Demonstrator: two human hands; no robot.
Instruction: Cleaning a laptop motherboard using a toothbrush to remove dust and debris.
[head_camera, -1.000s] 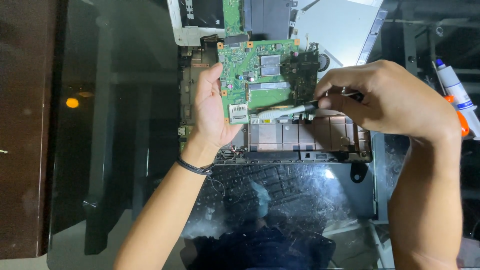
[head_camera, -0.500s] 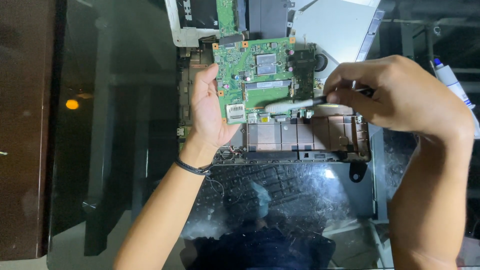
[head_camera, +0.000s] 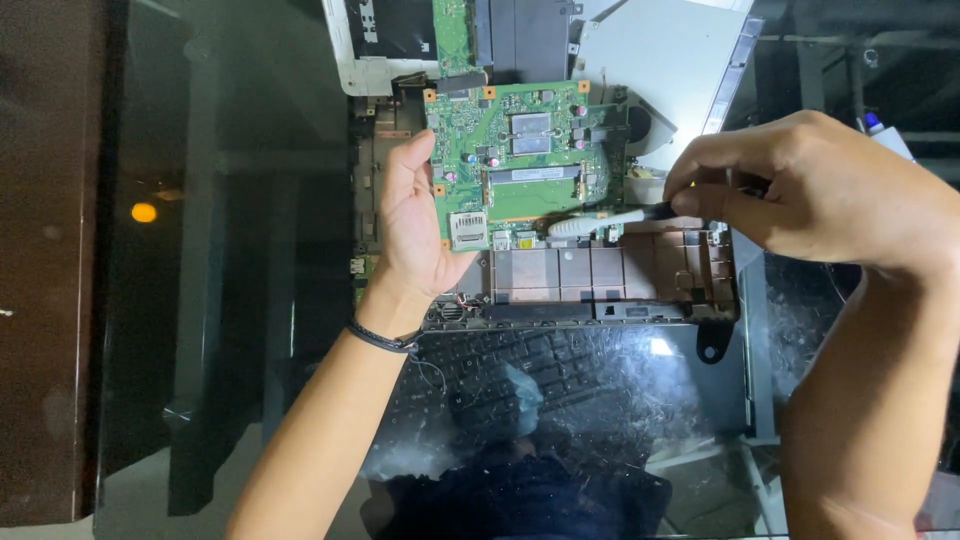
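Head view showed one left hand (head_camera: 415, 235) gripping one green board (head_camera: 515, 150); right hand (head_camera: 810, 190) pinched one tool (head_camera: 610, 222).

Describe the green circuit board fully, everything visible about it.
The green circuit board is roughly square, with orange corner tabs, a shiny chip, small parts and a metal card slot at its lower left. It lies over the opened dark laptop base. The left hand grips its left edge; the right hand presses a white-tipped tool at its lower edge.
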